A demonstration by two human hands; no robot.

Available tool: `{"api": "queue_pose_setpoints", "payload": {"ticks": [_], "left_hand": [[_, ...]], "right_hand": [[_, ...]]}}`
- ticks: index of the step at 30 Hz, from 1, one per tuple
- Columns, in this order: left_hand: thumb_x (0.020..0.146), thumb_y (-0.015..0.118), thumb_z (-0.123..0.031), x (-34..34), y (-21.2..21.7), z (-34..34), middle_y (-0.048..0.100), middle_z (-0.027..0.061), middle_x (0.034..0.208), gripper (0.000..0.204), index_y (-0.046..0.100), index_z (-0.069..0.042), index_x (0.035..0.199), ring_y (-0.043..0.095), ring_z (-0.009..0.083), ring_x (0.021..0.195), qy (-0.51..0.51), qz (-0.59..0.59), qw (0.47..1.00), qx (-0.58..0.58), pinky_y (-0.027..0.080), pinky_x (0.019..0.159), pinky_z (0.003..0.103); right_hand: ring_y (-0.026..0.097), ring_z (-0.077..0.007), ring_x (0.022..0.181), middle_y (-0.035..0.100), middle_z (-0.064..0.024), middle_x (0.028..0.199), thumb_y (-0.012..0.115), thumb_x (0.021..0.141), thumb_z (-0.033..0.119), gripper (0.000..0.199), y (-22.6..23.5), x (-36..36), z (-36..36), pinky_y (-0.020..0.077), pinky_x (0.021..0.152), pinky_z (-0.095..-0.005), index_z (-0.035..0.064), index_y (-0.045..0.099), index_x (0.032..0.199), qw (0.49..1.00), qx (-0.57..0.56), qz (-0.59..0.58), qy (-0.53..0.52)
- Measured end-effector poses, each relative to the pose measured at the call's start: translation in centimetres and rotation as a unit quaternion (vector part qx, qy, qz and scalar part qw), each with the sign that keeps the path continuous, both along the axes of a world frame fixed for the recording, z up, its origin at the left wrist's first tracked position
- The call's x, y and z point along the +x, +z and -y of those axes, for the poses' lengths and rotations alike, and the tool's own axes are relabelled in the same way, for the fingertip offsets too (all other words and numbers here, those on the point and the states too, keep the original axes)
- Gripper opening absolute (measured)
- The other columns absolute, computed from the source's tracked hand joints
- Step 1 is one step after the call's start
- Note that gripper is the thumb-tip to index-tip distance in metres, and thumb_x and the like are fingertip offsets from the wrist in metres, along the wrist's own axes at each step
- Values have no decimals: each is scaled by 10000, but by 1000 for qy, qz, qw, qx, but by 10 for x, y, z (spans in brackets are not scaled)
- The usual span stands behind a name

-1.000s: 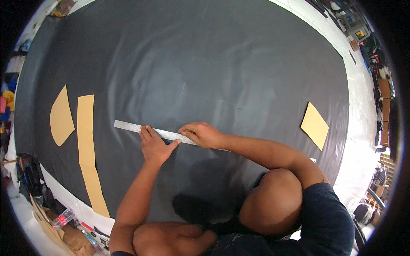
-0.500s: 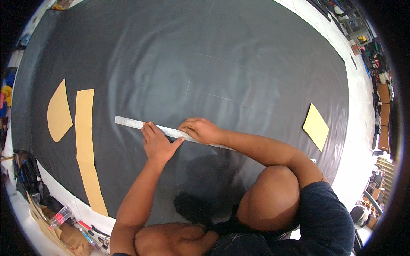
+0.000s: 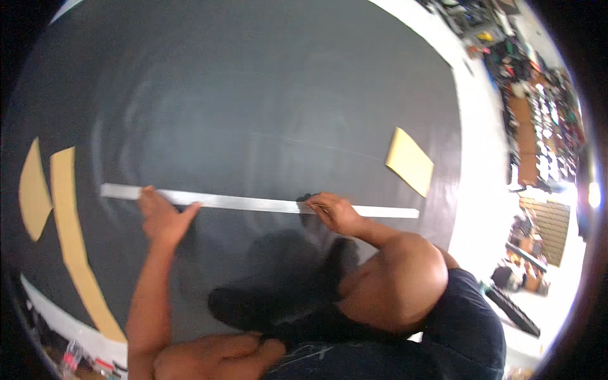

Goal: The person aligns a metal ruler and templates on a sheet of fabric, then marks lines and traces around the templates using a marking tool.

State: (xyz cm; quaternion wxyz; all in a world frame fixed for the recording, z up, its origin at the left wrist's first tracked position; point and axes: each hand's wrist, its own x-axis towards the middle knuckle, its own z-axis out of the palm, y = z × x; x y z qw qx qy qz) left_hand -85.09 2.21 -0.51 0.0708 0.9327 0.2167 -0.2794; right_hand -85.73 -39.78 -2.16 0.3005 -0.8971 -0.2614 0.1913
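Observation:
A long silver metal ruler [image 3: 244,202] lies across a big sheet of black material [image 3: 253,88]. Near the ruler's left end, my left hand [image 3: 163,218] presses down on it, fingers stretched over the strip and thumb spread apart along the lower edge. Farther right, my right hand [image 3: 337,214] rests at the ruler with its fingers pinched together. Whatever sits in that pinch is too small and blurred to name. A faint pale line runs across the black sheet beyond the ruler.
Two tan pattern pieces lie at left: a curved one [image 3: 35,196] and a long strip [image 3: 68,209]. A yellowish four-sided piece [image 3: 410,163] lies at right. My bent knee [image 3: 405,285] is close to my right forearm. Clutter [image 3: 519,95] lines the far right.
My right hand has moved rightward along the ruler, away from my left hand, which still presses near the left end. The whole view has shifted, so the pattern pieces appear farther left.

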Motion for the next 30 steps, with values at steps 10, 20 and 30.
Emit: {"api": "queue_pose_setpoints", "payload": {"ticks": [10, 20, 30], "left_hand": [[765, 733, -692, -5, -14, -11, 147, 219, 1648, 1268, 119, 74, 1568, 166, 355, 1535, 13, 44, 999, 29, 409, 1125, 524], [762, 735, -695, -2, -4, -11, 133, 237, 1647, 1264, 135, 73, 1567, 159, 361, 1534, 7, 31, 999, 26, 385, 1140, 505], [766, 718, -720, 1, 7, -2, 152, 262, 1635, 1286, 109, 83, 1565, 215, 407, 1510, 7, 20, 1000, 13, 339, 1161, 541]], "right_hand": [[703, -225, 886, 723, -159, 921, 566, 1038, 244, 329, -3, -81, 122, 536, 822, -332, -65, 644, 1120, 860, -43, -27, -508], [745, -231, 901, 733, -152, 960, 548, 1040, 209, 283, -19, -85, 145, 570, 804, -334, -57, 630, 1089, 822, 15, -55, -567], [680, -384, 953, 686, -173, 1069, 625, 959, 155, 204, 3, -59, 57, 560, 824, -465, 39, 634, 1127, 974, -74, 59, -208]]}}
